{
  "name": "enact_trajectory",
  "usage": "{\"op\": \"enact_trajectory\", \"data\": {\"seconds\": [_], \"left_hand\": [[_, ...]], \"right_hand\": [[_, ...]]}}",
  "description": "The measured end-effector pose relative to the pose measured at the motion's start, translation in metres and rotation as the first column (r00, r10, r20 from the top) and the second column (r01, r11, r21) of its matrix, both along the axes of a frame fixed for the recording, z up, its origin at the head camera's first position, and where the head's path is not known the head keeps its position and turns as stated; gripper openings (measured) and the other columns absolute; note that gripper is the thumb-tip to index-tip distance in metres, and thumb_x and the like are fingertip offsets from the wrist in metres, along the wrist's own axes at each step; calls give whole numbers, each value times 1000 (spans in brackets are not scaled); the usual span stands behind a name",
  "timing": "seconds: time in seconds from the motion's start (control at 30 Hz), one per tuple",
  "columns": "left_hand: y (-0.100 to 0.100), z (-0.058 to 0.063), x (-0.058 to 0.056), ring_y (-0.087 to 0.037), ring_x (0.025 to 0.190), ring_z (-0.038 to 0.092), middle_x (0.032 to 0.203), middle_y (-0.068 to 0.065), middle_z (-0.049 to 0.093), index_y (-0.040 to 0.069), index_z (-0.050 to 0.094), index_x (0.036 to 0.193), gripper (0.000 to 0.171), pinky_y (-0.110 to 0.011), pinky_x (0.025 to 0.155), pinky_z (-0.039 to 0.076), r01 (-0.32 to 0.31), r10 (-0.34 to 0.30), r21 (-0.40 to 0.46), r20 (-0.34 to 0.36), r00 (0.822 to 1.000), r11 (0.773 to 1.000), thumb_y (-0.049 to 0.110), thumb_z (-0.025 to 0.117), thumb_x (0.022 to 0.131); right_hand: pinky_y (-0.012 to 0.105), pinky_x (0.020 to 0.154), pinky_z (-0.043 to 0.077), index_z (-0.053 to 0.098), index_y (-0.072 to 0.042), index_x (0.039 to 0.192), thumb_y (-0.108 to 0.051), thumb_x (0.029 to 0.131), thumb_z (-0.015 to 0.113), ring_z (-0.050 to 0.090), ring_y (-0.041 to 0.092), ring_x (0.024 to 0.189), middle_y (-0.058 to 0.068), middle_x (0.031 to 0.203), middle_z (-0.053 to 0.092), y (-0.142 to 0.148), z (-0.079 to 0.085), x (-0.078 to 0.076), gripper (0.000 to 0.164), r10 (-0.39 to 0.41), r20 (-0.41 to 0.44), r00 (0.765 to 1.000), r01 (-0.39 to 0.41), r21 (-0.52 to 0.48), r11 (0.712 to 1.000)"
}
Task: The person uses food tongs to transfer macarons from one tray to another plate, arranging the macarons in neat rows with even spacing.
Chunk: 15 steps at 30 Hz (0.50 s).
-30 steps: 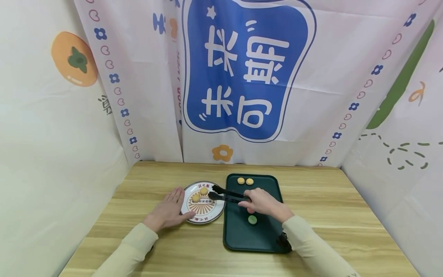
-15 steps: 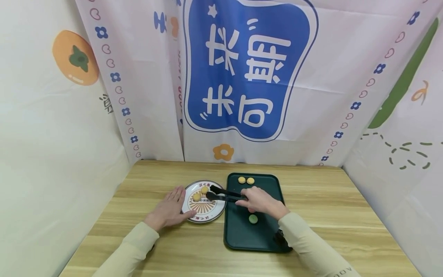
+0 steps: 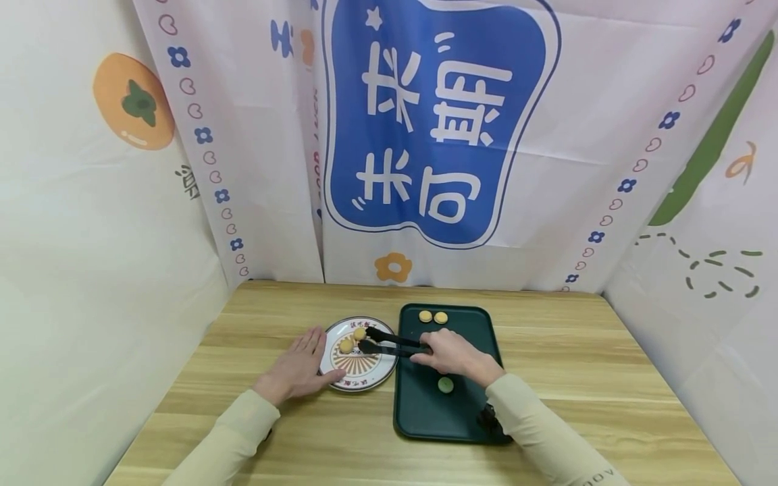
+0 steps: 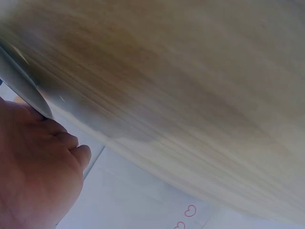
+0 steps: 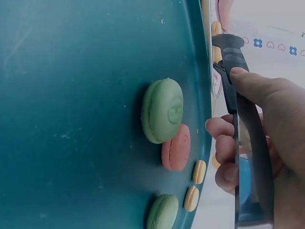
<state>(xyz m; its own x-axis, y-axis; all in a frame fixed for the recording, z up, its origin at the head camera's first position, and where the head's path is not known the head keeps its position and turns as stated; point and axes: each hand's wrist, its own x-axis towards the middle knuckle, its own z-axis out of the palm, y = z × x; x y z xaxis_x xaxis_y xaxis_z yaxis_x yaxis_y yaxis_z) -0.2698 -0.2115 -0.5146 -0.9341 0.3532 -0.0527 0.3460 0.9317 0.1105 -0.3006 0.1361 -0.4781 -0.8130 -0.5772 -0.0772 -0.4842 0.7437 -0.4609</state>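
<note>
My right hand point(image 3: 452, 352) grips black-tipped tongs point(image 3: 398, 342), which reach left over the white patterned plate point(image 3: 379, 368). Their tips stand apart beside a yellow macaron point(image 3: 360, 334); whether they touch it cannot be told. A second yellow macaron point(image 3: 346, 346) sits just left of it on the plate. My left hand point(image 3: 294, 371) rests against the plate's left rim, fingers extended. On the dark green tray point(image 3: 446, 425) lie two yellow macarons point(image 3: 433, 317) and a green macaron point(image 3: 446, 385). The right wrist view also shows a pink macaron point(image 5: 176, 148) and another green macaron point(image 5: 163, 212).
The plate and tray stand side by side on a wooden table point(image 3: 583, 378). Printed white cloth point(image 3: 267, 169) hangs behind the table and along its sides. A black object point(image 3: 489, 418) shows beneath the right sleeve, over the tray's near right corner.
My right hand and the tongs have shifted slightly left, bringing the tips closer to the yellow macarons on the plate. The left hand stays at the plate rim.
</note>
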Motion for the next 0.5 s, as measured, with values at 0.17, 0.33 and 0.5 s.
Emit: {"op": "enact_trajectory", "data": {"seconds": [0.17,0.33,0.5], "left_hand": [[0,0,0,-41,151,17,161,-27,17,-8,21,152,107,-52,124,19,-4,4,-6,2,1000,1000,78,35,90],[1,-1,0,-41,151,16,161,-27,17,-9,21,152,107,-51,124,19,-4,4,-10,1,1000,1000,77,36,90],[0,-1,-1,-41,150,16,161,-27,17,-9,21,152,107,-52,124,19,-4,4,-6,-3,1000,1000,77,36,90]], "right_hand": [[20,40,41,64,-13,99,-44,96,61,52,7,43,-6,54,54,0,2,1,31,-3,6,1000,4,-16,1000],[19,39,39,64,-14,99,-47,95,60,52,6,42,-7,54,53,2,0,1,34,-6,0,1000,6,-14,1000],[19,39,37,63,-14,99,-47,96,60,52,7,42,-6,53,53,5,0,2,34,-18,19,1000,19,-35,999]]}}
